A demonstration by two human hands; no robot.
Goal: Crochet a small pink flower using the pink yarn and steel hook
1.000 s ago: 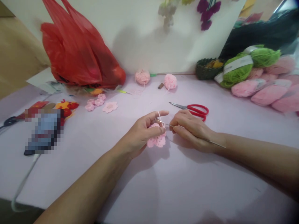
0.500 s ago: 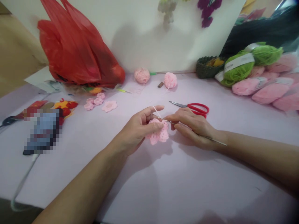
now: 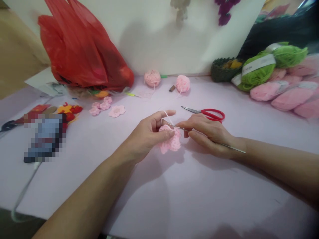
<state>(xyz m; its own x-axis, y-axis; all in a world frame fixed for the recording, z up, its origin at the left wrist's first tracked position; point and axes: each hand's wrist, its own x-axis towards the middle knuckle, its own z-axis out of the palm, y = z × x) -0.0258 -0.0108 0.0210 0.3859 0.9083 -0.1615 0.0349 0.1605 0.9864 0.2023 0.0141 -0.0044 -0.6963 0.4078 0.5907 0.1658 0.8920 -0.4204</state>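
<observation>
Between the thumb and fingers of my left hand (image 3: 147, 136) is a pink crochet piece (image 3: 171, 142) with a scalloped edge. A strand of pink yarn (image 3: 168, 117) runs over my raised left index finger down to the piece. My right hand (image 3: 209, 134) grips a thin metal crochet hook (image 3: 233, 148), whose tip meets the upper edge of the crochet piece; the back end of the hook lies along my right wrist. Just beyond my right hand lie scissors (image 3: 214, 114) with red handles, their blades pointing left.
Two pink yarn balls (image 3: 183, 83) sit by the wall. Crocheted flowers (image 3: 117, 111) lie left of my hands, near a red plastic bag (image 3: 84, 56) and a phone (image 3: 45, 137) with a white cable. Green and pink skeins (image 3: 259, 70) and a dark basket (image 3: 221, 73) stand at right.
The view has shifted slightly. Both hands keep nearly the same pose, holding the crochet piece and the hook, whose tip remains at the piece's upper edge.
</observation>
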